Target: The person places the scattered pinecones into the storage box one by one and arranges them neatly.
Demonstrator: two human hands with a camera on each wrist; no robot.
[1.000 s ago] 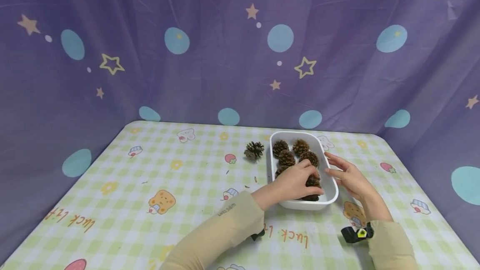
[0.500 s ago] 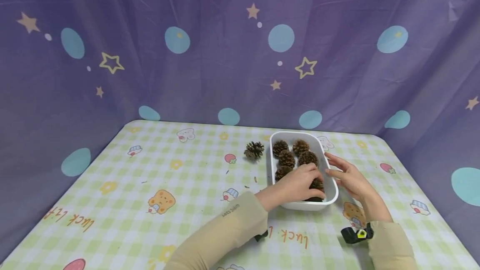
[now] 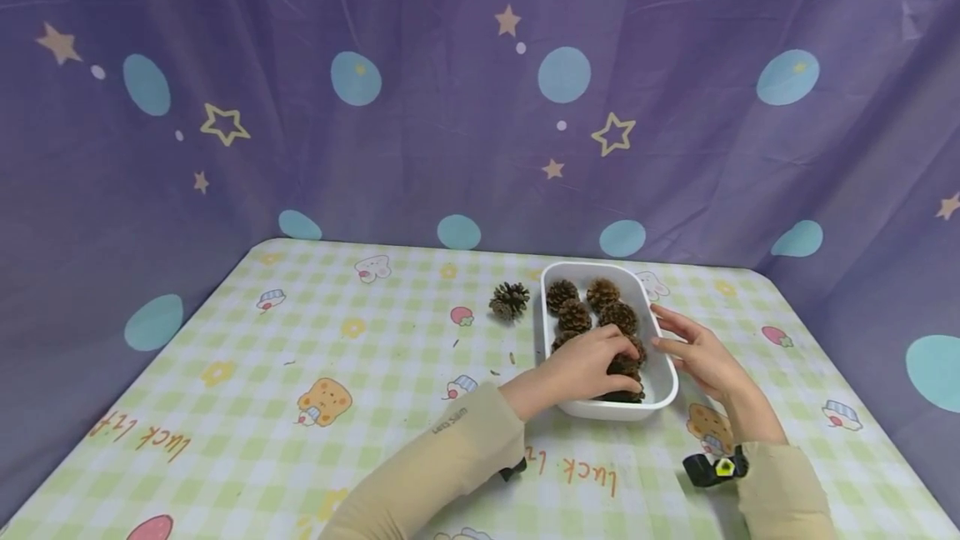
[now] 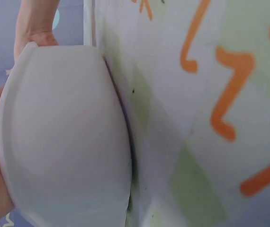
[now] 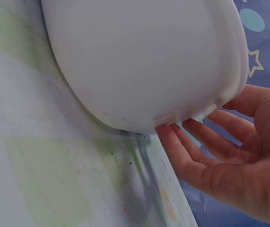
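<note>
In the head view, a white rectangular tub [image 3: 611, 412] stands on the table with several brown pine cones [image 3: 574, 317] inside. My left hand [image 3: 588, 363] reaches over the near left rim, its fingers and thumb curled round a pine cone [image 3: 624, 367] in the near right part. That hand hides some of the cones behind it. My right hand [image 3: 701, 357] touches the tub's right side with extended fingers; the right wrist view shows its fingertips [image 5: 165, 132] against the outer wall [image 5: 139, 61]. The left wrist view shows mostly the tub's outside [image 4: 68, 132].
One loose pine cone [image 3: 509, 302] lies on the table just left of the tub. Small brown scales [image 3: 512, 358] are scattered nearby. A checked, printed cloth [image 3: 255, 407] covers the table, and a purple curtain [image 3: 420, 157] hangs behind and at the sides.
My left hand shifted slightly right inside the tub, then back left, still at the near right cones. The right hand, the tub and the loose cone stay in place.
</note>
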